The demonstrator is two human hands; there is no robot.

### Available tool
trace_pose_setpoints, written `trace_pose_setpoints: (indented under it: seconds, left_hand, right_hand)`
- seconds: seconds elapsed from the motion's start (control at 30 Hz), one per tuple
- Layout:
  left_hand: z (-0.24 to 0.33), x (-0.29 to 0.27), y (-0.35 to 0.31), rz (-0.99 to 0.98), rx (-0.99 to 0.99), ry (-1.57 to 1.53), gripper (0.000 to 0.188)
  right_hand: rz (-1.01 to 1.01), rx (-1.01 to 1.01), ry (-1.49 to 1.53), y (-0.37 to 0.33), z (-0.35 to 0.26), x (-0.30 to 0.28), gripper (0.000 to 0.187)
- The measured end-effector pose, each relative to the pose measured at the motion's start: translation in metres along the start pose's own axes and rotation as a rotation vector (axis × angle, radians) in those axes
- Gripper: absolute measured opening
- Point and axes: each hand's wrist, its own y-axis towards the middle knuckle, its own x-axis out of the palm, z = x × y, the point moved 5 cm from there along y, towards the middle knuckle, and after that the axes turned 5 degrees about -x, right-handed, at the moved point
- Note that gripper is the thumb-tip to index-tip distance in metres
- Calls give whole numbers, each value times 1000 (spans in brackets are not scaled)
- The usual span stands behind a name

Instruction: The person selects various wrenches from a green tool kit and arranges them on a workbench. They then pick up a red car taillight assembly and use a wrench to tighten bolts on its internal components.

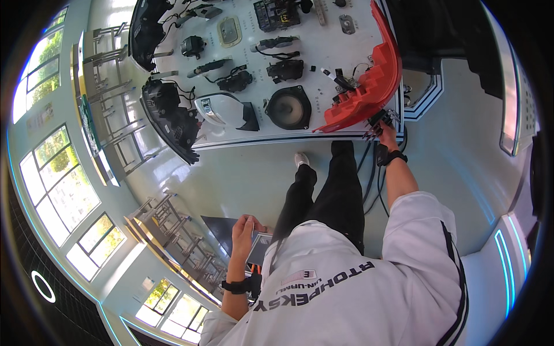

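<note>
Worktop [340,49] with spread-out vehicle parts fills the view around 12 o'clock. At 2 o'clock, the right hand [389,136] has its fingers against a small dark part [378,119] at the worktop's near edge, just beside the lower end of a curved red shell [372,83]; whether they are closed around that part, I cannot tell. At 7 o'clock, well apart from the worktop, the left hand [243,232] has its fingers bent toward the thumb beside a flat grey object [261,247]; whether it grasps this cannot be made out. Each wrist wears a black band [397,157]. A round black speaker [288,108] lies at 12 o'clock, and a silver-and-black mirror housing [222,111] between 10 and 11.
</note>
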Motion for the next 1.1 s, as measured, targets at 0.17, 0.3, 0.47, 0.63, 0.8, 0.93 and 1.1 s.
trace_pose_setpoints:
  seconds: [0.17, 0.3, 0.47, 0.63, 0.8, 0.93, 1.1]
  left_hand:
    - [-16, 0, 7, 5, -13, -2, 27]
    - [-35, -9, 9, -10, -64, -223, 33]
    - [-45, -33, 11, -29, -72, -251, 39]
    - [-53, -51, 62, -268, 43, -390, 37]
    - [5, -23, 113, -547, 38, -415, 33]
    - [24, 27, 153, -758, 126, -383, 29]
    - [30, 66, 182, -715, 153, -394, 27]
  right_hand:
    - [263, -194, -437, -3, -17, 10, 22]
    - [340, -267, -1120, -20, -48, 25, 31]
    - [367, 24, -1098, -12, -39, -11, 33]
    - [245, 90, -1008, -80, -46, 13, 24]
    - [-222, -1, -1152, -202, -32, 120, 27]
    - [-444, 144, -1055, -311, 3, 229, 29]
    - [-537, 301, -774, -358, 20, 282, 33]
